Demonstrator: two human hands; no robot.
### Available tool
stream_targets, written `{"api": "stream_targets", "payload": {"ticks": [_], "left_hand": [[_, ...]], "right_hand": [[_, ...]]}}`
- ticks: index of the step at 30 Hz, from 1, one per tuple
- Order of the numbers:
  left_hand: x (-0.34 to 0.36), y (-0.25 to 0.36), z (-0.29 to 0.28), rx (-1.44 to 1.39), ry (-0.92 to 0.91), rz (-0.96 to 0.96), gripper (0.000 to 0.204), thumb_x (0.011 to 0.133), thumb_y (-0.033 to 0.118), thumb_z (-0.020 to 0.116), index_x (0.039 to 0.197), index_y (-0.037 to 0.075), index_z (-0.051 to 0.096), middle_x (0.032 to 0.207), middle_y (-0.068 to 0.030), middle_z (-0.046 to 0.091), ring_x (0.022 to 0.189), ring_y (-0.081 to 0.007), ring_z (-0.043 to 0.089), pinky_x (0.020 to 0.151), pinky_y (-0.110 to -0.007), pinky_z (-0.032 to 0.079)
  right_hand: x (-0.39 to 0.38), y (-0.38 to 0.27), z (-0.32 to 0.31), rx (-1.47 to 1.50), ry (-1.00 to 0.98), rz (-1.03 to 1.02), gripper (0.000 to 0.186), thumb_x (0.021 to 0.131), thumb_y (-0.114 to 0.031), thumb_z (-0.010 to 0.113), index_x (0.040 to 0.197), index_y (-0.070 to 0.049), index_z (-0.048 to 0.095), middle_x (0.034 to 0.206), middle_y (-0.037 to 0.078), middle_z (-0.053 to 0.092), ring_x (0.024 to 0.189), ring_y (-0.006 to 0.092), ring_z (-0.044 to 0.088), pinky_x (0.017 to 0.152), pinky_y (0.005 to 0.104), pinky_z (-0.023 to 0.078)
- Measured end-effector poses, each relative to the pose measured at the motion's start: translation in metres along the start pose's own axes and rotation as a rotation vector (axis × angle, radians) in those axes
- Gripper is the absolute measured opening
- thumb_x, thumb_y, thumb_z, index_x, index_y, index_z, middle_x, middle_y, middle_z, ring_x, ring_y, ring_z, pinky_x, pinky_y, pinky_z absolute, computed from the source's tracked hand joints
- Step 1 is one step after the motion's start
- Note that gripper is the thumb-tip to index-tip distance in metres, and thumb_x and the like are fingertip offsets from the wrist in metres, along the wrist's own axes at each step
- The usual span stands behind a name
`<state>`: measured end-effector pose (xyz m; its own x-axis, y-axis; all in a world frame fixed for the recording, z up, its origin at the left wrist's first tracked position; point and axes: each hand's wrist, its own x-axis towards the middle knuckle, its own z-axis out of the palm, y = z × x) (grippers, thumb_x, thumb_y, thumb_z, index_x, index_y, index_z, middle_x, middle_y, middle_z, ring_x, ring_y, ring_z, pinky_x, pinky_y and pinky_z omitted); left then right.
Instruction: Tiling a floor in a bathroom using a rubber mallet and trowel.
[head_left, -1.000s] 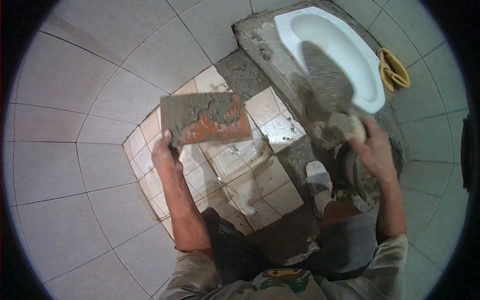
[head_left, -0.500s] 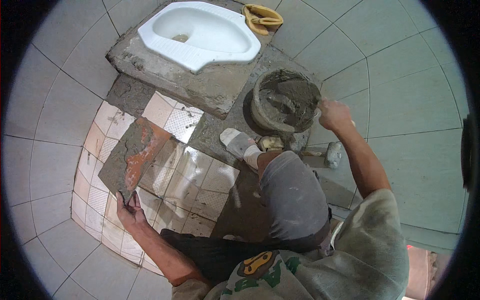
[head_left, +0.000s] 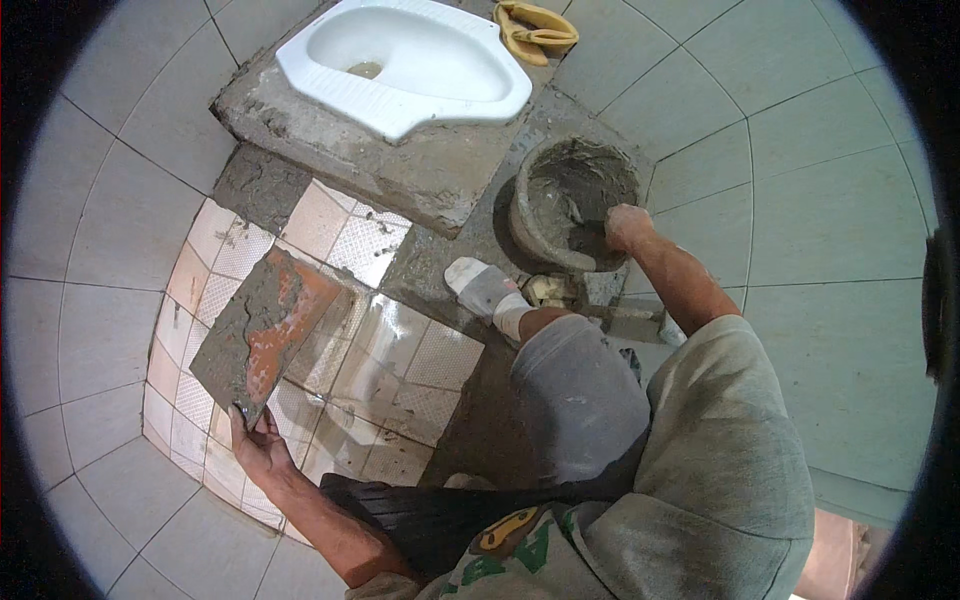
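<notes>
My left hand point(head_left: 256, 440) is closed on the lower corner of a rectangular terracotta tile point(head_left: 288, 330), whose upturned face is partly coated in grey mortar. The tile is held above pink and white patterned floor tiles point(head_left: 400, 360) at the left. My right hand point(head_left: 625, 228) grips a trowel whose blade is down inside a round bucket point(head_left: 533, 210) of wet mortar; much of the trowel is hidden by the hand and the bucket.
A white squat toilet point(head_left: 420, 80) sits on a rough concrete step point(head_left: 400, 165), with yellow gloves point(head_left: 540, 35) beside it. My socked foot point(head_left: 480, 290) is near the bucket. A mallet point(head_left: 668, 328) lies behind my right forearm. Tiled walls point(head_left: 120, 380) surround the space.
The view has turned rightward, bringing the bucket into sight. The trowel, earlier raised over the toilet, has moved down into the bucket. The mortar-coated tile has tilted and moved nearer the lower left.
</notes>
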<state>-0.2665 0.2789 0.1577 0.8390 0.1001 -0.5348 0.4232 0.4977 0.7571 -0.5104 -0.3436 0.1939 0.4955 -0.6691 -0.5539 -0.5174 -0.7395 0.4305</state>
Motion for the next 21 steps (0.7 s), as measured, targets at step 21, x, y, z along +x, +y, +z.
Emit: {"api": "stream_targets", "payload": {"ticks": [21], "left_hand": [[-0.036, 0.013, 0.017, -0.062, 0.038, 0.084, 0.025, 0.091, 0.015, 0.066, 0.108, -0.003, 0.06, 0.107, -0.0142, 0.068, 0.097, -0.0249, 0.068, 0.091, -0.038, 0.054]], "right_hand": [[-0.01, 0.017, -0.019, 0.603, -0.355, -0.239, 0.01, 0.076, -0.01, 0.065, 0.078, -0.001, 0.066, 0.066, 0.009, 0.063, 0.061, 0.0212, 0.062, 0.057, 0.0381, 0.049]]}}
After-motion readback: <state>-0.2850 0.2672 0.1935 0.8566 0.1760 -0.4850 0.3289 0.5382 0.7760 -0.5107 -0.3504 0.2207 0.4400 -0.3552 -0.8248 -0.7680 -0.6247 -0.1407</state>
